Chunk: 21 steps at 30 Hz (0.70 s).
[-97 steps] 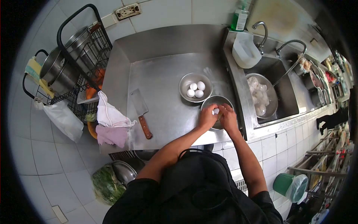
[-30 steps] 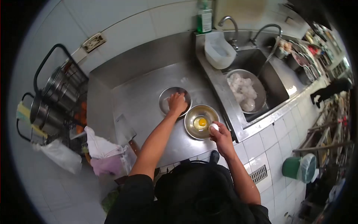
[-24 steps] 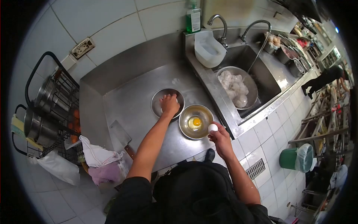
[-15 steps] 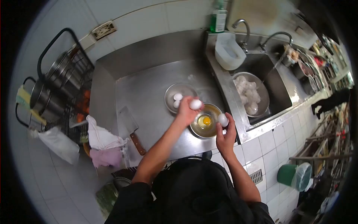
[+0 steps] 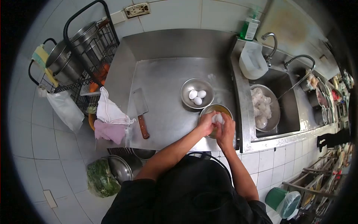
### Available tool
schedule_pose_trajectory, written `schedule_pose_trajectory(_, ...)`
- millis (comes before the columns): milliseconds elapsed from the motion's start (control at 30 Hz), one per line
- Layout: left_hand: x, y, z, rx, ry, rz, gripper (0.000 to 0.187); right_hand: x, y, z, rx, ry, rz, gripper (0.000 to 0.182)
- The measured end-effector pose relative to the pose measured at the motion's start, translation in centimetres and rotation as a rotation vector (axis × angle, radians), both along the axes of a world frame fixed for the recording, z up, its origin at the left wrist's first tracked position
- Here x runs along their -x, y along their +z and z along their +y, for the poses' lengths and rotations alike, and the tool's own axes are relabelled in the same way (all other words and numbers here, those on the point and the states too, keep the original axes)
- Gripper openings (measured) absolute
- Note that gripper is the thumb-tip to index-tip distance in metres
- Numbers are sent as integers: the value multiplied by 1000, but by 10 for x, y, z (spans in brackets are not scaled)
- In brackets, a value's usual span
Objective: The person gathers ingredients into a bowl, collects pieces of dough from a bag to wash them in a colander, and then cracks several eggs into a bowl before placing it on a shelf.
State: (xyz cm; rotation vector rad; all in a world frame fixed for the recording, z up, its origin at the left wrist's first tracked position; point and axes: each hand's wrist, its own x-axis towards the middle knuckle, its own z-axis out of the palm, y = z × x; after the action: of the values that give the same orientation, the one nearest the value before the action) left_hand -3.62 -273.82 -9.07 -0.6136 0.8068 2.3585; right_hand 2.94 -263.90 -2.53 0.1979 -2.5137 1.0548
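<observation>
While a pair of white eggs [image 5: 219, 119] is held over the near bowl [image 5: 204, 112], both hands are closed in a grip: the left hand [image 5: 206, 124] is curled around them from the left, and the right hand [image 5: 226, 130] from the right. Their fingertips are brought close together, so it cannot be told exactly which fingers bear each egg, or whether both shells are whole. The bottom of the near bowl is mostly hidden by the hands.

Such shells are best held lightly, with the force kept in the fingertips, since a hard squeeze could crush them into small pieces. Any knock of one against the other should be short and controlled, and should be made low and over the middle of the bowl, so that nothing is dripped over the rim. If a shell is parted, the thumbs are best kept shallow and the edges clear of the contents.

Three loose eggs [image 5: 198, 101] are gathered in the far bowl [image 5: 186, 89], just beside the near one, toward the far left. Farther left on the steel counter [image 5: 164, 82], a knife [image 5: 143, 127] is laid flat, well apart from the hands, with its wooden handle toward the near edge.
</observation>
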Motion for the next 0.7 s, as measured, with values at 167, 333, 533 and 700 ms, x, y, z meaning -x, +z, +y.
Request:
schedule_pose_trajectory(167, -2, 20, -8, -112, -59, -1, 24, 1, 21, 12, 769, -82, -272, 37)
schedule_pose_trajectory(333, 2, 16, -20, -158, -203, 229, 25, 30, 3, 48, 873, -18, -685, 34)
schedule_pose_trajectory(533, 9, 21, -30, -70, -365, 299, 37, 46, 27, 46, 497, 133, -892, 35)
schedule_pose_trajectory(700, 19, 21, -34, -70, -538, 407, 61, 53, 14, 51, 540, 175, -874, 35)
